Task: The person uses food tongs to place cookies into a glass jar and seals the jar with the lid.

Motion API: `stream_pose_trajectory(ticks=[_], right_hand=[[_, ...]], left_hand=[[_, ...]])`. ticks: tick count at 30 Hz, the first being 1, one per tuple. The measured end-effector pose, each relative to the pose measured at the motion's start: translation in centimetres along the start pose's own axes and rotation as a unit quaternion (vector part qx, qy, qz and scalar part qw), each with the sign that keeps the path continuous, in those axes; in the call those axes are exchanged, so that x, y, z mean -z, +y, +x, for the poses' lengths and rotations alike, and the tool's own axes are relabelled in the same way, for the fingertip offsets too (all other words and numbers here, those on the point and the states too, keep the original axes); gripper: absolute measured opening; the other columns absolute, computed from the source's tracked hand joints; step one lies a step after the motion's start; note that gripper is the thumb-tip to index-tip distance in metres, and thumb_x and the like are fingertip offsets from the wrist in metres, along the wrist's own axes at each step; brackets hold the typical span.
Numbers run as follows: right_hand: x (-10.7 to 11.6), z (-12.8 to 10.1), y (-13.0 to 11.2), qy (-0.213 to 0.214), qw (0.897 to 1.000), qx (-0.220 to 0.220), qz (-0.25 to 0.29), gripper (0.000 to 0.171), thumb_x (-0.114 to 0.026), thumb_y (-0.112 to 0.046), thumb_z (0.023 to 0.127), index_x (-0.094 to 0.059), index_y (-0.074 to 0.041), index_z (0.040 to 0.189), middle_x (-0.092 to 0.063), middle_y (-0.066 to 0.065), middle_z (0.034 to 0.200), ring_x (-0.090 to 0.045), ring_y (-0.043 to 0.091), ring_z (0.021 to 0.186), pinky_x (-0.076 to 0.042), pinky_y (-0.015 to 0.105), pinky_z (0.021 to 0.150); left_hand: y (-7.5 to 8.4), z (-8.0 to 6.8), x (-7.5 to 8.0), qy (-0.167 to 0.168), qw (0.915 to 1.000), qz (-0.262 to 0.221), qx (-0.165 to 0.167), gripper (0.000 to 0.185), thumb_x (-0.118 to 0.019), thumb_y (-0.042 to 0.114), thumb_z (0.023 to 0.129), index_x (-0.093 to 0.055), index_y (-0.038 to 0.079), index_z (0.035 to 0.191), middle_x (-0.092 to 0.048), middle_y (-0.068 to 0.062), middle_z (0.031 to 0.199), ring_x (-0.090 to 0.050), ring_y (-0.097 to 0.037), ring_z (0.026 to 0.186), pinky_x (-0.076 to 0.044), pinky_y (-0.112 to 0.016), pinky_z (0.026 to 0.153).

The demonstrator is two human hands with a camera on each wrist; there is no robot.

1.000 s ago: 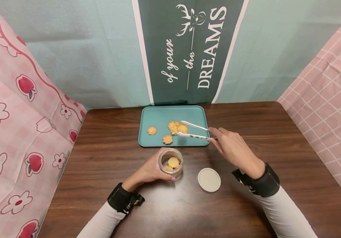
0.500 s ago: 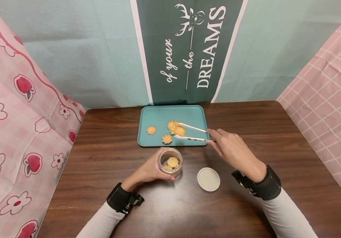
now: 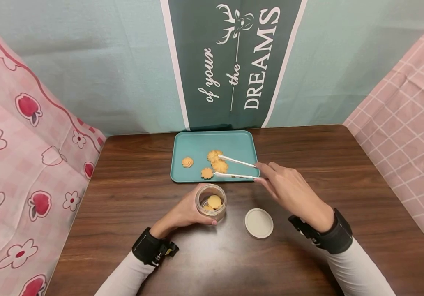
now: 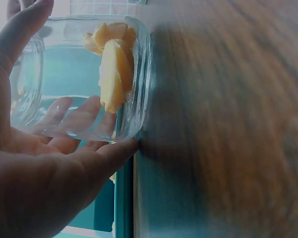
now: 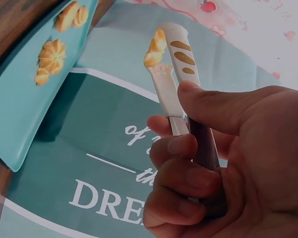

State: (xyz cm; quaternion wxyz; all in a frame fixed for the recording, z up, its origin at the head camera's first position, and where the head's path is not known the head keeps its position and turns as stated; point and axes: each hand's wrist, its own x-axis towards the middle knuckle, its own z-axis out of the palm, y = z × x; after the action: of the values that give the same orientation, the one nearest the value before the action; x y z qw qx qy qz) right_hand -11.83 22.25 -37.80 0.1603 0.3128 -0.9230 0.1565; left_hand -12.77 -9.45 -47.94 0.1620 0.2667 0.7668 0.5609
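Note:
My left hand [image 3: 186, 211] grips an open glass jar [image 3: 220, 214] in front of the tray. Several yellow cookies [image 4: 115, 74] lie at the bottom of the jar, seen through its wall in the left wrist view. My right hand [image 3: 287, 185] holds a pair of white-tipped tongs [image 3: 238, 161] over the tray's right side. Their arms are spread, one tip on either side of a flower-shaped cookie [image 3: 220, 166]. In the right wrist view cookie pieces [image 5: 155, 48] show by the tong tips [image 5: 175, 34]; whether they touch I cannot tell.
The teal tray [image 3: 193, 142] lies at the table's back edge. A swirl cookie [image 3: 187, 162], a small flower cookie [image 3: 207, 173] and a cookie cluster [image 3: 214, 156] lie on it. A cream round lid [image 3: 259, 223] rests on the wooden table [image 3: 130, 176], right of the jar.
The tong tips have moved left and nearer to me, and the flower-shaped cookie has shifted the same way, away from the cluster. The left hand and jar stay nearly still.

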Motion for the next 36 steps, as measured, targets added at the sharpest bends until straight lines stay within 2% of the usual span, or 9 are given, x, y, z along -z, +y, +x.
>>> stream_pose_trajectory(ticks=[13, 18, 23, 29, 36], right_hand=[[0.7, -0.4, -1.1, 0.007, 1.0, 0.026, 0.006, 0.038, -0.079, -0.015, 0.095, -0.066, 0.0, 0.128, -0.057, 0.001, 0.083, -0.043, 0.009, 0.06, -0.041, 0.025, 0.054], [1.0, -0.4, -1.5, 0.009, 0.999, 0.035, 0.008, 0.041, -0.082, -0.012, 0.091, -0.067, -0.001, 0.127, -0.056, 0.0, 0.082, -0.044, 0.009, 0.059, -0.043, 0.026, 0.054], [1.2, -0.7, -2.0, 0.001, 0.999, 0.044, 0.011, 0.041, -0.083, -0.013, 0.091, -0.067, -0.003, 0.128, -0.058, 0.0, 0.083, -0.048, 0.009, 0.061, -0.046, 0.028, 0.056], [1.3, -0.8, -2.2, -0.001, 0.999, 0.047, 0.012, 0.037, -0.078, -0.017, 0.097, -0.068, -0.003, 0.129, -0.058, 0.0, 0.085, -0.047, 0.009, 0.061, -0.046, 0.027, 0.055], [1.5, -1.0, -2.4, -0.011, 0.998, 0.053, 0.02, 0.038, -0.081, -0.015, 0.093, -0.069, -0.005, 0.128, -0.052, -0.004, 0.082, -0.041, 0.005, 0.059, -0.041, 0.022, 0.054]], left_hand=[[0.0, -0.1, 0.1, -0.002, 1.0, 0.002, -0.008, 0.092, -0.102, 0.012, 0.066, -0.053, 0.015, 0.143, -0.062, -0.005, 0.14, -0.058, -0.027, 0.13, -0.041, -0.05, 0.118], [0.0, -0.1, 0.1, 0.0, 1.0, 0.001, -0.009, 0.093, -0.102, 0.015, 0.066, -0.052, 0.011, 0.144, -0.062, -0.009, 0.14, -0.058, -0.028, 0.129, -0.041, -0.054, 0.118], [0.1, -0.2, 0.1, 0.004, 0.9999, 0.009, 0.008, 0.096, -0.103, 0.018, 0.066, -0.05, 0.01, 0.146, -0.06, -0.01, 0.14, -0.058, -0.027, 0.128, -0.043, -0.054, 0.116], [0.1, -0.2, 0.1, 0.003, 0.9998, 0.007, 0.017, 0.097, -0.102, 0.017, 0.067, -0.048, 0.009, 0.147, -0.059, -0.011, 0.138, -0.058, -0.027, 0.127, -0.044, -0.054, 0.114], [0.1, -0.2, 0.0, 0.001, 0.9997, 0.009, 0.022, 0.096, -0.102, 0.017, 0.068, -0.048, 0.007, 0.146, -0.061, -0.009, 0.134, -0.06, -0.028, 0.123, -0.047, -0.051, 0.112]])
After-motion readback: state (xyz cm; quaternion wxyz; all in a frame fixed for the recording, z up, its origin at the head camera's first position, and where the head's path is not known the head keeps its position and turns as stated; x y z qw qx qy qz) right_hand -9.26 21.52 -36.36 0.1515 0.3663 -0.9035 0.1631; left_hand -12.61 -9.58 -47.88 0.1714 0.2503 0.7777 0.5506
